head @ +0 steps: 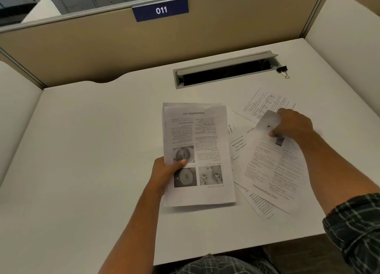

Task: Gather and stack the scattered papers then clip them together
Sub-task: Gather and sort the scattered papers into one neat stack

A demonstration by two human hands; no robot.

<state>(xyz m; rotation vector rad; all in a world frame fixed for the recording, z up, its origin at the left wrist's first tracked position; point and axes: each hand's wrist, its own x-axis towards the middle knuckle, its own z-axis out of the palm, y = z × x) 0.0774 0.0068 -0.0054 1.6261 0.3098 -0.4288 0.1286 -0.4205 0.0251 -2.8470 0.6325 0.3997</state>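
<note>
Left hand [167, 171] holds a small stack of papers [198, 150] by its lower left edge, thumb on top, fingers under; the stack sits mid-desk, top sheet printed upside down to the wearer, with photos near the thumb. Edges not flush, a sheet peeks out along the top and left

Right hand [292, 123] is closed in a pinch on the upper corner of a loose sheet [273, 164], corner curled up off the white desk [92, 150]. Under and around it lie more scattered sheets [265, 103], overlapping, fanned to the right of the stack, one poking out below near the desk's front edge. Can't tell the exact count

Binder clip [282, 70] sits far right at the end of the open cable tray [224, 70], well apart from both hands, untouched

Step in hand, as I judge it: lift this sheet and lay it on the stack. To do it well: peel only the one sheet, since the corner pinch could drag the one beneath; carry it flat rather than crumpling the curled corner; drop it on top square to the stack, left thumb lifting just enough to let it in. Leave mixed orientation alone, task only asks for a stack. Remaining sheets still need collecting, then tap edges on the desk to square up before reaching for the clip
</note>
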